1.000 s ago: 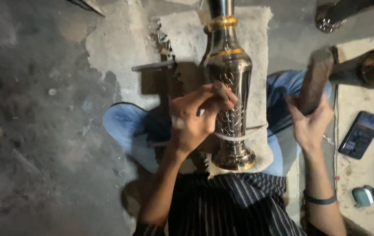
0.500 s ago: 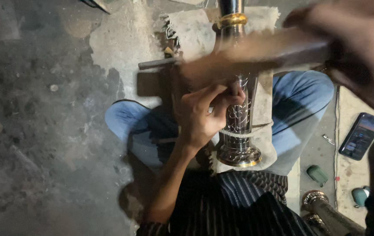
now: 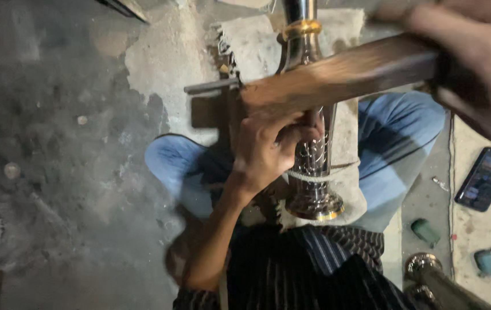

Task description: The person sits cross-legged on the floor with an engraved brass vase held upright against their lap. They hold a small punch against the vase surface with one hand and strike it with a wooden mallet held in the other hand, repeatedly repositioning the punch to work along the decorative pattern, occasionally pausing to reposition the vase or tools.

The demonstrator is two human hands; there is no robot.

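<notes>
From my seat I look straight down on the left hand (image 3: 268,146), curled against the middle of a tall metal vase (image 3: 312,155), with the fingers (image 3: 297,129) pressed together on its engraved body; I cannot tell whether they pinch a small tool there. The vase lies along the person's lap, its flared foot nearest the striped shirt (image 3: 314,270) and its gold-banded neck pointing away toward the top edge. It rests on a pale cloth (image 3: 349,189) spread between the knees in blue jeans (image 3: 394,132), and a thin cord crosses the body just above the foot. The right hand (image 3: 475,63) is close to the camera and blurred, closed tight round one end of a wooden stick (image 3: 343,74) that slants across the vase's neck, above the left hand. On the concrete floor (image 3: 56,143) beside the right knee lies a dark phone (image 3: 483,178) on a light mat, with a small green object (image 3: 426,231) near it and another metal piece (image 3: 435,275) at the lower right corner.
</notes>
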